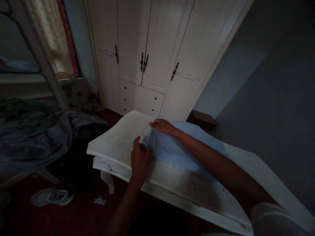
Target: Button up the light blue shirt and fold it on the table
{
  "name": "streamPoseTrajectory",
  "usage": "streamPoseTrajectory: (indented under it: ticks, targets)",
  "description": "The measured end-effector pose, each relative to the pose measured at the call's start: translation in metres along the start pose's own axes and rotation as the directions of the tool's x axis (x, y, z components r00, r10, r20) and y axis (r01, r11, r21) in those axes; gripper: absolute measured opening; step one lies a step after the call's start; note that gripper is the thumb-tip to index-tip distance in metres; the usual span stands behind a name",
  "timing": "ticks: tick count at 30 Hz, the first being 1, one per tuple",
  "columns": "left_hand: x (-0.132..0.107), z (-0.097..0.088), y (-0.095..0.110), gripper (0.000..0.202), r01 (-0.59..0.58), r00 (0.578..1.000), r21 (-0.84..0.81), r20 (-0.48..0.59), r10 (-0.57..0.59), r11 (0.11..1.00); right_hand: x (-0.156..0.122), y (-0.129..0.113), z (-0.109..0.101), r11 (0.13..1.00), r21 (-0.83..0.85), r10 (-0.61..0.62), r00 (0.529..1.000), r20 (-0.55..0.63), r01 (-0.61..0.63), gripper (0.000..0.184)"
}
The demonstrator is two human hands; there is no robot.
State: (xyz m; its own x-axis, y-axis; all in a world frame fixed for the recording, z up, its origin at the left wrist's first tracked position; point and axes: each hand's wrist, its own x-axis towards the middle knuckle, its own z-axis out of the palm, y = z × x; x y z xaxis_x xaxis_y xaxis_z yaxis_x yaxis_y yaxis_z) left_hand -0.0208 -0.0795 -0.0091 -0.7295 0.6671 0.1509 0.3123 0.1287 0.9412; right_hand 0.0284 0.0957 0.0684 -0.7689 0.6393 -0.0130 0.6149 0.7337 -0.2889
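Note:
A light blue cloth [187, 144] lies spread on a white table [118, 144]. My left hand [139, 159] pinches the cloth's near left corner, fingers closed on it. My right hand [162, 126] rests on the cloth's far left edge, fingers lying flat and pressing it down. My right forearm stretches across the cloth toward the lower right.
A white wardrobe [157, 55] with dark handles and small drawers stands behind the table. Piled dark bedding [41, 137] lies on a bed at the left. A sneaker [51, 196] and a scrap of paper [99, 200] lie on the dark red floor. A grey wall runs along the right.

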Motion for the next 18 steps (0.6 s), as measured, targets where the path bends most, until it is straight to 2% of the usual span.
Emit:
streamPoseTrajectory:
  ticks: [4, 9, 13, 18]
  targets:
    - [-0.012, 0.013, 0.011, 0.054, -0.098, 0.995, 0.060, 0.020, 0.097, 0.993, 0.016, 0.001, 0.001, 0.988, -0.036, 0.149, 0.988, 0.045, -0.148, 0.076]
    - [-0.023, 0.039, 0.026, 0.053, -0.216, 0.973, 0.042, 0.089, 0.212, 0.975, 0.028, 0.004, -0.008, 0.936, 0.037, 0.337, 0.921, 0.194, -0.350, 0.083]
    - [-0.035, 0.061, 0.032, 0.050, -0.378, 0.911, 0.046, 0.198, 0.363, 0.925, 0.032, 0.011, -0.015, 0.914, -0.040, 0.401, 0.886, 0.233, -0.404, 0.079]
    - [-0.046, 0.077, 0.032, 0.043, -0.514, 0.835, 0.093, 0.284, 0.472, 0.853, 0.040, 0.032, -0.019, 0.902, -0.173, 0.422, 0.892, 0.159, -0.396, 0.064]
